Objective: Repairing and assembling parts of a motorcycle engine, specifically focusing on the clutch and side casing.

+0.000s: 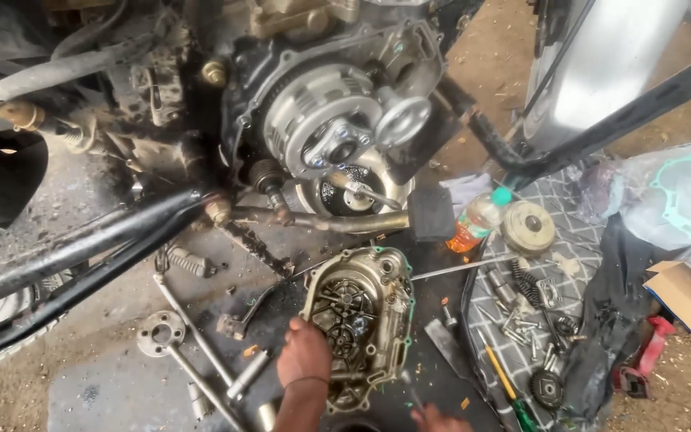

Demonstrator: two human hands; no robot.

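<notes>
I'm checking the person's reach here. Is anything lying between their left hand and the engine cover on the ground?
Nothing visible does. The left hand already rests on the left edge of the engine cover, which lies open side up. The right hand is apart from it, near the bottom edge.

Cover [359, 316]: tan-grey, green gasket bits. Cloth [573, 240]: grey/white checked. Bottle [477, 220]: orange, green cap. Screwdriver [508, 386]: yellow/green.
</notes>
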